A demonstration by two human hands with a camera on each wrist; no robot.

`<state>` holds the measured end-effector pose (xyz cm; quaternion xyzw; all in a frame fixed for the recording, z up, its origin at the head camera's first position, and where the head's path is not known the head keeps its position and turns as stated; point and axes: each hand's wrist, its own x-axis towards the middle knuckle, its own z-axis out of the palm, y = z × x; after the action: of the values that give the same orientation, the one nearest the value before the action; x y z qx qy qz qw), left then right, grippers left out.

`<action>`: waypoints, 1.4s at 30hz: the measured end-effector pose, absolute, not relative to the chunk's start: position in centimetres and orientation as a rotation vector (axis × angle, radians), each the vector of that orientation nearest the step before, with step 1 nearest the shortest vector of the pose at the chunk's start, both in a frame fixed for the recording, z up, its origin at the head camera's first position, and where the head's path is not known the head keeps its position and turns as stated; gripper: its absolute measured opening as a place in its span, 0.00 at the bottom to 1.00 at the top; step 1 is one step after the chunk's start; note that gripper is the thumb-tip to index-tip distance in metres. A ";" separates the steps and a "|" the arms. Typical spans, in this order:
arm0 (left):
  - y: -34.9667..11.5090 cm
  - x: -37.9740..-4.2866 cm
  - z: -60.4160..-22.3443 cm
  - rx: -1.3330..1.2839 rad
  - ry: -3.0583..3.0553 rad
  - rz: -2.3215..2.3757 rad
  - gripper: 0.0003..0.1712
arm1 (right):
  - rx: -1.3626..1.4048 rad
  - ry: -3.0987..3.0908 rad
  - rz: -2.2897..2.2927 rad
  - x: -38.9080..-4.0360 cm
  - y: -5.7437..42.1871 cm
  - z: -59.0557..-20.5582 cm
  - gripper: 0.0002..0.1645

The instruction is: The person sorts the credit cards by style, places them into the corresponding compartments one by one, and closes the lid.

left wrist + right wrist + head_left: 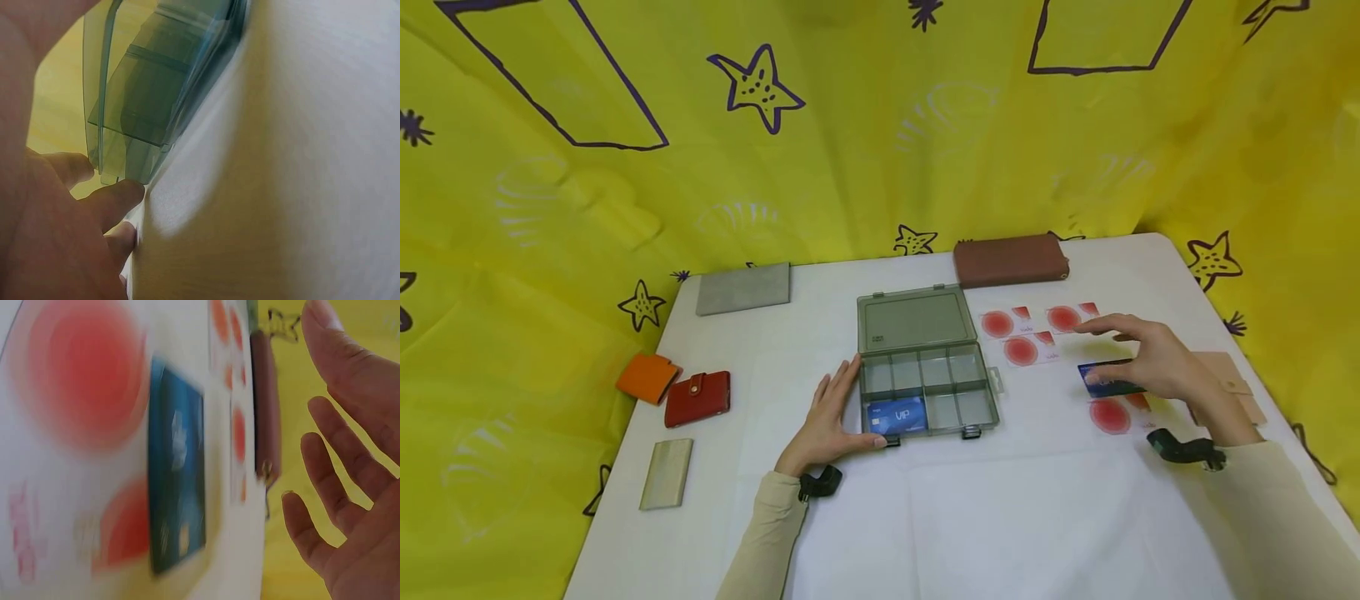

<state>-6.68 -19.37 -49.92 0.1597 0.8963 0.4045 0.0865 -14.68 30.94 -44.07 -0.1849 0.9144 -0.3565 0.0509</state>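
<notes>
My left hand (826, 429) rests beside a translucent green compartment box (957, 367), fingers spread along its left side and thumb at its front edge. The left wrist view shows fingertips at the box wall (150, 87). The box's lid (917, 320) is folded back, and a blue VIP card (897, 415) lies in the front left compartment. Over to the right, my right hand (1157, 367) hovers with fingers apart above a dark blue card (1105, 379), partly hidden by it. In the right wrist view nothing is between the fingers, and the card (178, 469) overlaps a red-and-white card (81, 375).
Several red-circle cards (1021, 351) lie right of the box. A brown wallet (1011, 261) and grey wallet (745, 288) are at the back. Orange (647, 378), red (697, 399) and pale (666, 473) cases lie left; a beige wallet (1232, 379) sits right, behind my wrist.
</notes>
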 end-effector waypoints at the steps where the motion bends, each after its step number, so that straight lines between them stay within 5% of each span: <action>1: -19.4 -6.7 -49.9 0.474 2.672 1.204 0.77 | -0.498 2.765 -1.053 -14.8 31.8 -44.1 0.40; 12: -19.4 -6.6 -50.0 0.455 2.675 1.207 0.78 | -0.338 2.687 -0.779 -15.4 36.4 -44.6 0.40; 42: -19.4 -6.7 -50.2 0.475 2.696 1.180 0.78 | -0.380 2.705 -0.628 -15.7 35.9 -45.4 0.23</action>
<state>-6.74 -19.43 -50.17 0.1589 0.9015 0.3945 0.0802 -15.70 35.90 -45.40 -0.1337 0.9513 -0.2209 0.1685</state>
